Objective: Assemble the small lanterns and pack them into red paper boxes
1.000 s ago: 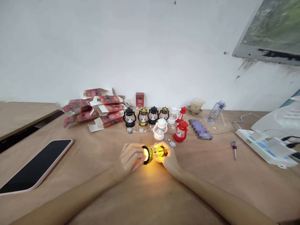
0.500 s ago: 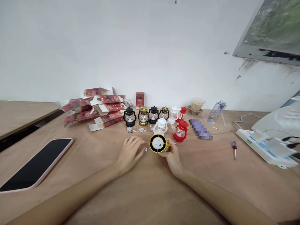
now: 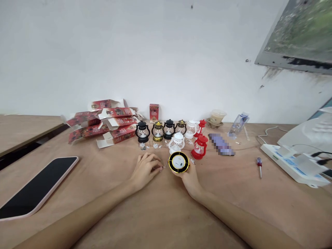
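The wooden table [image 3: 160, 214] stands against a white wall [image 3: 129, 52]; the right hand [image 3: 188, 174] holds a gold lantern [image 3: 178, 162], its round bottom turned to the camera, just in front of the row of small lanterns [image 3: 168, 129]; the left hand [image 3: 145, 168] lies on the table beside it, fingers loosely bent and pinching a small piece; a phone [image 3: 38, 186] lies far left.

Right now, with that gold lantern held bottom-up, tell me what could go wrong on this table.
1. The left hand is at small loose parts on the bare table; they could easily be brushed away and lost.
2. The right hand holds the gold lantern just in front of the white lantern and red lantern; a nudge forward might topple them.
3. The screwdriver lies loose and may roll.
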Motion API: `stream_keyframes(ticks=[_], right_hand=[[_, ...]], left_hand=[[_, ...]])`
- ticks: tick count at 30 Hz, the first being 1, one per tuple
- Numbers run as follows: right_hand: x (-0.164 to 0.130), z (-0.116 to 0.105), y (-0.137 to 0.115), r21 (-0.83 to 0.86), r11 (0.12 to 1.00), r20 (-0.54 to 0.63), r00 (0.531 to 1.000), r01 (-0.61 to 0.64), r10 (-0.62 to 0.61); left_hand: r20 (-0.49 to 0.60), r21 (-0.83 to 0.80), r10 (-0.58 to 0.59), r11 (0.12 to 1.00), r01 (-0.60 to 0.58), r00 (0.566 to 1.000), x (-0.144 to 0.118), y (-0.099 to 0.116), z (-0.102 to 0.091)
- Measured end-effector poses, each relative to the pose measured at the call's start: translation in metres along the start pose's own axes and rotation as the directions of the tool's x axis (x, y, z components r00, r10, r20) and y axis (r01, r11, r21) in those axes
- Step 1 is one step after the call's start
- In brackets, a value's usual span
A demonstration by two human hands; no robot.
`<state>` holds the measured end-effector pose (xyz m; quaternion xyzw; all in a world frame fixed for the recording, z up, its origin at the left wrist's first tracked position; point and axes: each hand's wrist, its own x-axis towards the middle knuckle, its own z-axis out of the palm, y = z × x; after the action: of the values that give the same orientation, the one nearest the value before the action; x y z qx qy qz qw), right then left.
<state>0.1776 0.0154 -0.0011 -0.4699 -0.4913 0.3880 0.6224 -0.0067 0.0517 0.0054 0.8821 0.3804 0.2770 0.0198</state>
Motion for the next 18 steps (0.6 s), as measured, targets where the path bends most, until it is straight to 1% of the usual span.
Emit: stream_keyframes(ticks=[2, 4, 6, 8, 10, 14, 16, 18], right_hand=[[0.000, 0.001, 0.000, 0.011, 1.000, 0.002, 1.000, 0.001, -0.001], [0.000, 0.001, 0.001, 0.025, 1.000, 0.015, 1.000, -0.001, 0.001], [0.000, 0.001, 0.003, 0.032, 0.999, 0.031, 1.000, 0.002, -0.003], [0.001, 0.001, 0.004, 0.026, 1.000, 0.052, 0.999, 0.010, -0.011], [0.000, 0.001, 0.004, 0.017, 1.000, 0.070, 0.997, 0.021, -0.022], [-0.001, 0.002, 0.001, 0.021, 0.999, 0.094, 0.994, 0.047, -0.049], [-0.002, 0.002, 0.000, 0.034, 0.998, 0.121, 0.991, 0.057, -0.060], [-0.002, 0.002, -0.001, 0.048, 0.997, 0.141, 0.988, 0.061, -0.067]], left_hand=[[0.014, -0.024, -0.032, 0.999, 0.033, 0.999, 0.000, 0.001, -0.001], [0.005, -0.064, -0.050, 0.997, 0.050, 0.999, -0.001, 0.002, -0.002], [-0.054, -0.110, -0.056, 0.993, 0.050, 0.997, -0.003, 0.003, -0.003], [-0.136, -0.135, -0.059, 0.990, 0.040, 0.989, -0.004, 0.003, -0.004], [-0.198, -0.127, -0.029, 0.992, 0.004, 0.980, -0.005, 0.003, -0.005], [-0.270, -0.060, 0.103, 0.991, -0.124, 0.957, -0.006, 0.005, -0.006], [-0.303, -0.035, 0.156, 0.984, -0.174, 0.940, -0.006, 0.009, -0.009], [-0.339, -0.027, 0.178, 0.980, -0.199, 0.924, -0.005, 0.018, -0.015]])
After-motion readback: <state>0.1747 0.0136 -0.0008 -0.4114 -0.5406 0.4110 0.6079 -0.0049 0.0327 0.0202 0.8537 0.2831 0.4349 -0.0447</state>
